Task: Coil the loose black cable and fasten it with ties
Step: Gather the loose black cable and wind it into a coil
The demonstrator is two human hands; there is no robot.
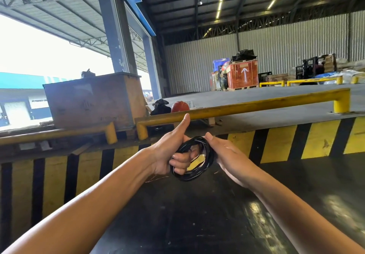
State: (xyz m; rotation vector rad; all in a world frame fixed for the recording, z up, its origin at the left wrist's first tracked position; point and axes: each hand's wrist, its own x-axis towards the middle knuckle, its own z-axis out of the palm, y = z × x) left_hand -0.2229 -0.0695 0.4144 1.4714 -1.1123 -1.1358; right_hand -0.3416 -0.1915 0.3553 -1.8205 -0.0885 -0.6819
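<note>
While both hands (173,155) (227,155) grip the coiled cable (205,161), a glossy dark floor (197,224) meets the striped dock edge (286,143)

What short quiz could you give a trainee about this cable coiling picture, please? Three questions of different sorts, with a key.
1. True or false: the black cable is already wound into a coil.
2. Which hand has its fingers through the coil? A) left hand B) right hand C) neither
3. Fill in: the rail behind the hands is painted ____.

Key:
1. True.
2. A; the right hand pinches the coil's upper edge.
3. Yellow.

No tie is visible on the coil.
</note>
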